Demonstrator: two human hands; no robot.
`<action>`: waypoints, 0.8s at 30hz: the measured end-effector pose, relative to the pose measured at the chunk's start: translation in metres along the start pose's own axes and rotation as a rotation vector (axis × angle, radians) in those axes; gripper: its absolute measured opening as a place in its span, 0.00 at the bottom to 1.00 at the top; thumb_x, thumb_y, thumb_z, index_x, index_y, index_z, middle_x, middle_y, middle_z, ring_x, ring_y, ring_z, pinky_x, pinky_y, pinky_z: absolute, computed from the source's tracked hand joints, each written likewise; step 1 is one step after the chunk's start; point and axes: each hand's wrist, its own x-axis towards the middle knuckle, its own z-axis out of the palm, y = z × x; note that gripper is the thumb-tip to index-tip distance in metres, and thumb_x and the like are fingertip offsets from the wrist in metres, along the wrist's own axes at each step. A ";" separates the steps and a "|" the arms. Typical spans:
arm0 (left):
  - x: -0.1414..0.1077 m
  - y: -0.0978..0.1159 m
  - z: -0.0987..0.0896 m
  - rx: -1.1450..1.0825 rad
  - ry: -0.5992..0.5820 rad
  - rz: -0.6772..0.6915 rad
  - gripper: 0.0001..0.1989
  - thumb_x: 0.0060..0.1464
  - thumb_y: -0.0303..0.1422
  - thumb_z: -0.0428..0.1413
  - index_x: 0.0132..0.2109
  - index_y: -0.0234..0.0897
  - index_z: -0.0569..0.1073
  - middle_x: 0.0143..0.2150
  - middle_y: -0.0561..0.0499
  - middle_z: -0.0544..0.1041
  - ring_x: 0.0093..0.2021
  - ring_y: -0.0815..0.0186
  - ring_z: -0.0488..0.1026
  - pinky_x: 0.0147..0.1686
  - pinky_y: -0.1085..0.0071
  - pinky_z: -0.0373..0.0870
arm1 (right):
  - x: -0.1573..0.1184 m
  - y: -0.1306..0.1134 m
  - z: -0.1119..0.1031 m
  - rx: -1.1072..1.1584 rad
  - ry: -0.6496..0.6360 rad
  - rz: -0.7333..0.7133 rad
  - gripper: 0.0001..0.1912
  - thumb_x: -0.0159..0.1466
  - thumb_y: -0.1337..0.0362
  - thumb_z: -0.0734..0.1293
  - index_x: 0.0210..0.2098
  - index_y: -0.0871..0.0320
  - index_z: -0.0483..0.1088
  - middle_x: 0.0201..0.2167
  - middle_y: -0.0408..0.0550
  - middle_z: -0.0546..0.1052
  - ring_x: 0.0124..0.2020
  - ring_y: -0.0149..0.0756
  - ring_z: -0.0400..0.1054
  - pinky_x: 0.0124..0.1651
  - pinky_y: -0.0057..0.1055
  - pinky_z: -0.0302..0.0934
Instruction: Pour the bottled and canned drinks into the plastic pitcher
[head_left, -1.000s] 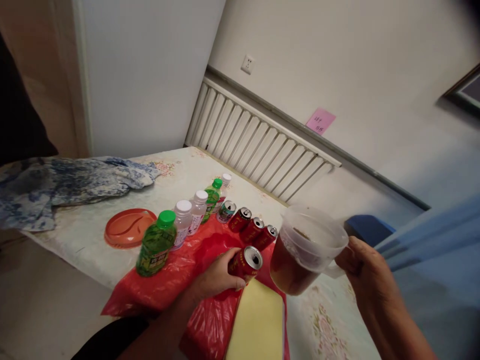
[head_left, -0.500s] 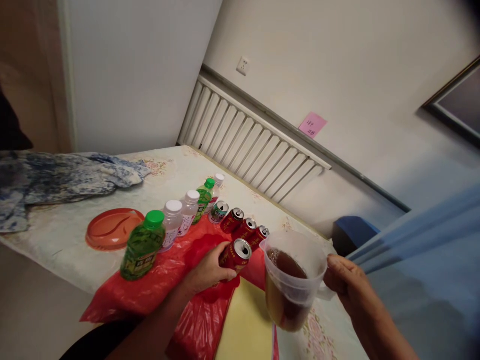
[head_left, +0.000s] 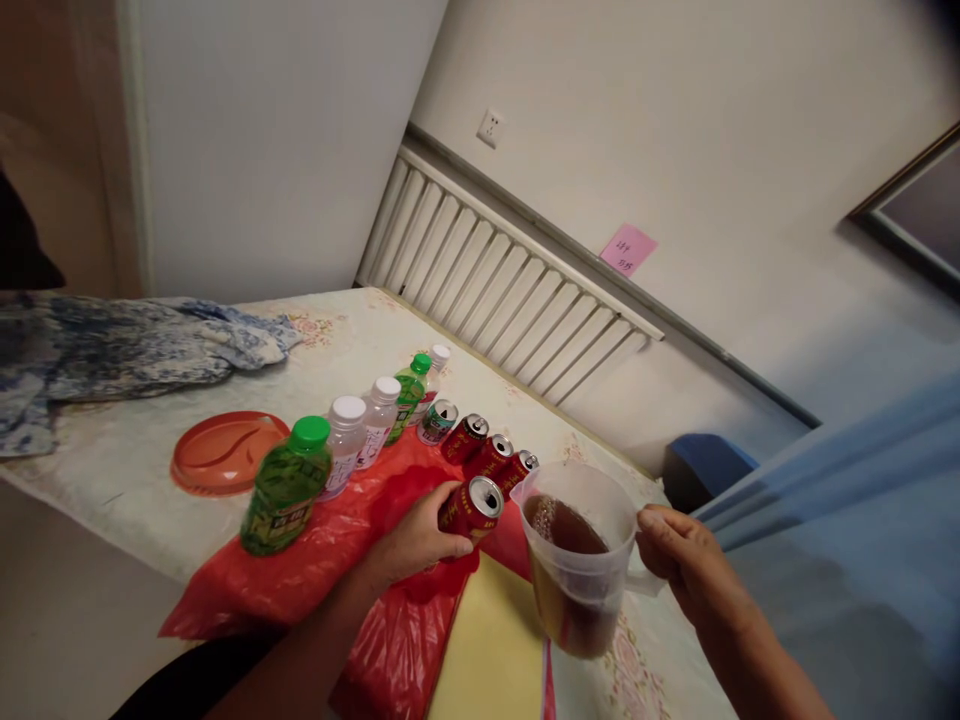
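Note:
My left hand (head_left: 424, 535) is wrapped round a red drink can (head_left: 474, 508) with its tab opening facing up, above a red plastic bag (head_left: 352, 560). By its handle, my right hand (head_left: 686, 555) grips a clear plastic measuring jug (head_left: 581, 565) partly filled with brown liquid (head_left: 566, 525) that has bubbles at one edge. The jug's spout points toward the can, and a small gap lies between them. Behind the held can stand several more cans: red ones (head_left: 491, 458) and a green one (head_left: 437, 423).
Bottles with green caps (head_left: 289, 490) and white caps (head_left: 345, 450) form a row on the left. An orange lid (head_left: 229, 455) and a patterned cloth (head_left: 165, 345) lie farther left. A yellow sheet (head_left: 491, 640) lies below the jug. A radiator (head_left: 487, 270) runs along the wall.
The jug has moved slightly left, closer to the can, with my right hand on its handle. My left hand and its can are nearly still.

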 end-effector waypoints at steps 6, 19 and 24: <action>0.000 0.000 -0.001 0.035 0.009 -0.001 0.35 0.36 0.23 0.59 0.56 0.36 0.65 0.52 0.49 0.74 0.49 0.58 0.71 0.47 0.67 0.68 | 0.004 0.002 0.001 -0.045 -0.028 0.004 0.27 0.55 0.44 0.70 0.16 0.55 0.56 0.13 0.33 0.50 0.18 0.24 0.39 0.22 0.28 0.34; 0.000 0.000 -0.003 0.070 0.008 -0.014 0.35 0.36 0.24 0.61 0.56 0.37 0.65 0.52 0.49 0.74 0.51 0.58 0.70 0.48 0.68 0.67 | 0.007 -0.002 0.004 -0.130 -0.035 0.017 0.28 0.54 0.43 0.70 0.15 0.56 0.56 0.13 0.34 0.52 0.18 0.24 0.40 0.23 0.29 0.35; 0.000 -0.003 -0.003 0.069 0.015 -0.018 0.36 0.37 0.24 0.61 0.57 0.38 0.65 0.52 0.49 0.74 0.50 0.58 0.71 0.47 0.68 0.68 | 0.007 -0.004 0.006 -0.146 -0.019 0.031 0.29 0.52 0.41 0.70 0.15 0.55 0.55 0.12 0.34 0.51 0.18 0.24 0.40 0.22 0.29 0.34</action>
